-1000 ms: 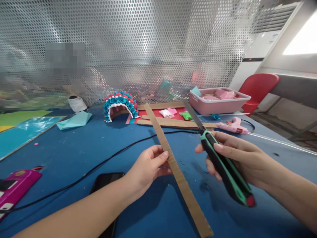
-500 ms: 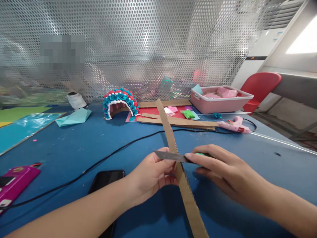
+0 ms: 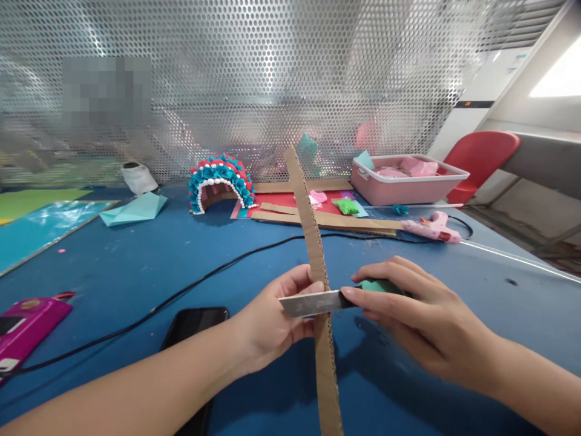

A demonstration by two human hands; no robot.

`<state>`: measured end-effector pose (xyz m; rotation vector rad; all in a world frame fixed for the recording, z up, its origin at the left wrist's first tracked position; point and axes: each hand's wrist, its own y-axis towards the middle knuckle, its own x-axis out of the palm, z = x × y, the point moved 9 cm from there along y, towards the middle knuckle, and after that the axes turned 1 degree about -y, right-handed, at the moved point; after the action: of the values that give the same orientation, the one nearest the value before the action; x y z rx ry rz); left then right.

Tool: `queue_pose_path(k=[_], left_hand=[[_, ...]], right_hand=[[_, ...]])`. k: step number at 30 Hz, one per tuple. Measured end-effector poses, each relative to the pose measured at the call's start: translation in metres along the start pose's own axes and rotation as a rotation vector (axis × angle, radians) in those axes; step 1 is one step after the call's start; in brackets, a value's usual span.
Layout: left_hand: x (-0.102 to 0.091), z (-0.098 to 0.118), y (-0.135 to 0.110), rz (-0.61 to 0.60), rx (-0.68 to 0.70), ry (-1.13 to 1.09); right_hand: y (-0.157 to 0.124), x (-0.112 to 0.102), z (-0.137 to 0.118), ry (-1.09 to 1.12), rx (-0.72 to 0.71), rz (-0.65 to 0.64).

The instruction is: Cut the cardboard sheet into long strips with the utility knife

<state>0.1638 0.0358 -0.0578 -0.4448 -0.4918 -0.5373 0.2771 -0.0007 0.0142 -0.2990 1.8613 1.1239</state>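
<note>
A long, narrow cardboard strip [image 3: 307, 221] is held upright above the table, slightly bent along its length. My left hand [image 3: 276, 321] is closed around its middle, with the fingers partly hidden behind the strip and a blade. In my right hand [image 3: 413, 309] is a utility knife [image 3: 313, 303] with a green handle and an extended metal blade. The blade lies flat across the strip's middle, its tip reaching over my left hand. From this angle I cannot tell whether the blade presses into the cardboard.
A black phone [image 3: 195, 324] lies under my left forearm. A black cord [image 3: 218, 268] crosses the blue table [image 3: 136, 266]. Farther back are a flower-covered arch [image 3: 222, 181], cardboard strips [image 3: 349, 223], a pink glue gun [image 3: 433, 227] and a pink bin [image 3: 403, 184]. A magenta device [image 3: 34, 327] sits left.
The cardboard strip has turned more upright, its lower end swinging left and its top rising. The knife blade has moved slightly lower and rolled, showing more of its flat face.
</note>
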Motion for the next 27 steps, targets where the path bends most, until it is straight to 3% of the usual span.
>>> queue_pose_path(k=[10, 17, 22, 24, 27], left_hand=[[0.007, -0.001, -0.001, -0.064, 0.024, -0.018], [-0.007, 0.002, 0.001, 0.057, 0.046, -0.096], [-0.031, 0.010, 0.001, 0.291, 0.115, -0.067], [-0.040, 0.011, -0.002, 0.402, 0.114, -0.081], [-0.045, 0.012, -0.003, 0.456, 0.121, -0.098]], right_hand=[[0.000, -0.002, -0.007, 0.005, -0.003, 0.014], [0.003, -0.008, 0.006, -0.035, 0.016, 0.043], [0.000, -0.014, 0.047, -0.206, 0.186, 0.039], [-0.006, -0.016, 0.070, -0.318, 0.273, -0.022], [-0.023, -0.016, 0.108, -0.476, 0.396, -0.200]])
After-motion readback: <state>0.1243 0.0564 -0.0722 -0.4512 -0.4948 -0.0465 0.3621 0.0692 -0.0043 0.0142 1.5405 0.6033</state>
